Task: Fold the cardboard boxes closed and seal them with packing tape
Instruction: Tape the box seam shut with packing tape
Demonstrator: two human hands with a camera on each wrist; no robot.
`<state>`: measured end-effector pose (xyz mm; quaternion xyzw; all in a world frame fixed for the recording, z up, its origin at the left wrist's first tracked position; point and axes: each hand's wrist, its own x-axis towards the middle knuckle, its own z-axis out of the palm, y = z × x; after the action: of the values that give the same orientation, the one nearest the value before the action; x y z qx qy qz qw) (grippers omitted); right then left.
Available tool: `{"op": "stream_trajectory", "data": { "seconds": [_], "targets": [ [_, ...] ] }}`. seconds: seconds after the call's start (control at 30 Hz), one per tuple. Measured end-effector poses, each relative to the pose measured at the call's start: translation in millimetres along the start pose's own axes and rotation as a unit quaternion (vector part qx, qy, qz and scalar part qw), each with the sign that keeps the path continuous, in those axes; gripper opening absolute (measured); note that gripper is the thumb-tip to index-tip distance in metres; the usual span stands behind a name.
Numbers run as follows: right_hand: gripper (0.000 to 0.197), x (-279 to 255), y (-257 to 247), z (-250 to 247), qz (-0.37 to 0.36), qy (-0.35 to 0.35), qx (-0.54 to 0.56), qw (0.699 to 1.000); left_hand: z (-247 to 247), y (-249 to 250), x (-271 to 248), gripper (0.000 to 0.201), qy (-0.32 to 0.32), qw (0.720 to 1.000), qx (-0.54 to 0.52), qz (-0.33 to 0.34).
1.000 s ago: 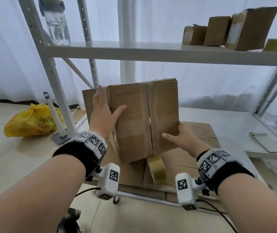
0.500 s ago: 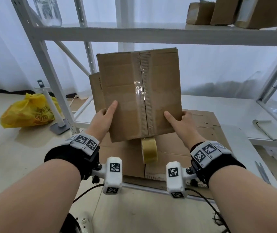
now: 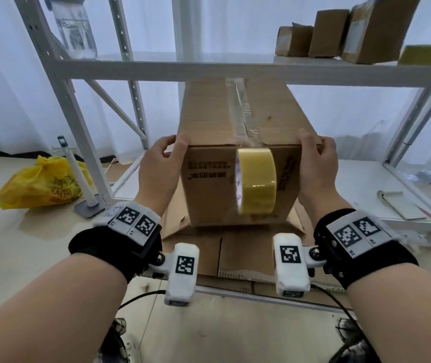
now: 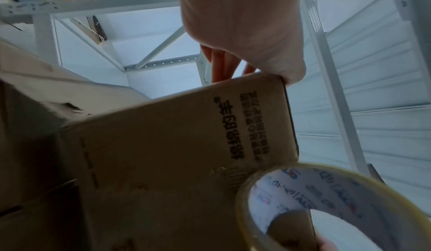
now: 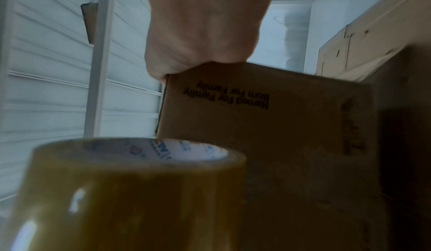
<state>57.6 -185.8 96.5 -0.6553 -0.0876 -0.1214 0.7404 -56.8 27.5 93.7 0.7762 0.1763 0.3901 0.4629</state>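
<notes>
A brown cardboard box (image 3: 209, 184) is held up over the lower shelf, its flaps closed and a clear tape strip (image 3: 240, 113) running along the top seam. A yellow tape roll (image 3: 256, 184) hangs against the box's near face, still joined to that strip. My left hand (image 3: 162, 163) grips the near top left corner and my right hand (image 3: 316, 163) grips the near top right corner. The left wrist view shows the left hand (image 4: 245, 24) on the box (image 4: 163, 153) corner above the roll (image 4: 326, 199). The right wrist view shows the right hand (image 5: 205, 24), box (image 5: 268, 126) and roll (image 5: 128, 190).
Flattened cardboard (image 3: 235, 258) lies on the lower shelf under the box. The upper shelf beam (image 3: 235, 72) crosses just above the box's far end and carries several small boxes (image 3: 366, 30) and a bottle (image 3: 75, 30). A yellow bag (image 3: 41, 184) sits on the floor at left.
The box has tipped over from its taped face turned toward me to that face lying on top. Both hands slid to the near top corners. The roll now hangs on the near face.
</notes>
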Motion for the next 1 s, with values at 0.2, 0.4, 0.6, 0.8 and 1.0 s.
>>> {"op": "stream_trajectory", "data": {
  "seconds": [0.2,0.4,0.6,0.8,1.0],
  "targets": [
    [0.035,10,19,-6,0.036,-0.033,0.012,0.999,22,2,3,0.047,-0.053,0.998,0.039,-0.001],
    [0.065,22,54,-11,0.05,-0.113,-0.079,0.989,32,-28,3,0.041,-0.119,0.986,0.119,-0.024],
    [0.069,33,41,-8,0.031,-0.123,0.004,0.992,22,-35,19,0.061,-0.12,0.992,-0.015,0.021],
    [0.04,19,3,-8,-0.054,-0.055,-0.017,0.997,14,-6,18,0.068,0.001,0.998,0.006,0.066],
    [0.031,5,1,-7,-0.042,-0.048,-0.041,0.997,10,-10,7,0.053,0.028,0.997,0.057,0.052]
  ]
}}
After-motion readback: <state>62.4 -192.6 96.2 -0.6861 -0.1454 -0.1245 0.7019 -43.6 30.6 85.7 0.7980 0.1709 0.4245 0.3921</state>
